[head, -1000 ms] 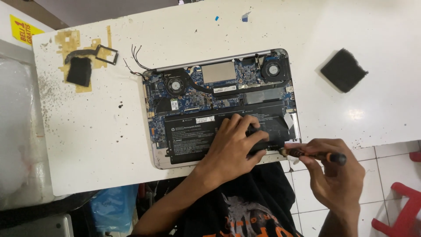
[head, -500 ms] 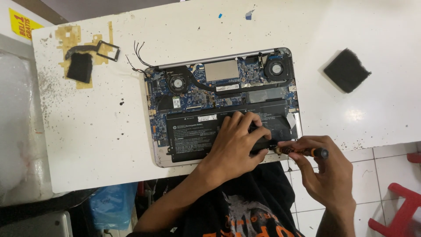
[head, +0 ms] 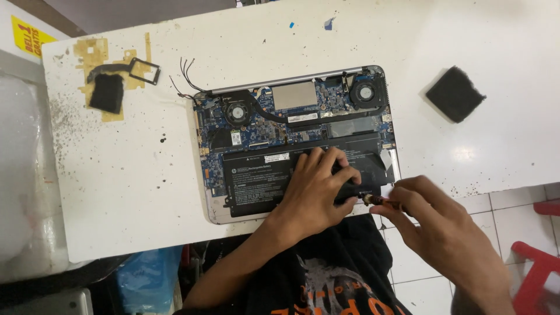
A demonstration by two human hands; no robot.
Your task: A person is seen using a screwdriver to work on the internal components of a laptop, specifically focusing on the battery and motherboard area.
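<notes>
An opened laptop (head: 297, 140) lies bottom-up on the white table (head: 146, 192), its base cover off; the blue circuit board (head: 256, 131), two round fans and the flat black battery (head: 262, 181) are exposed. The left hand (head: 315, 186) rests palm-down on the battery's right half, fingers spread and pressing flat, closed on nothing. The right hand (head: 437, 227) sits just off the table's near edge, fingers pinched together around a small screwdriver (head: 379, 200); the tool's tip points left toward the laptop's near right corner, just beside the left fingertips; whether the tip touches the casing cannot be told. A square black pad (head: 455, 93) lies well apart on the table at the right; a small black frame (head: 144, 71) and a dark part (head: 107, 93) lie on taped patches at the far left; loose wires (head: 185, 79) trail from the laptop's far left corner.
</notes>
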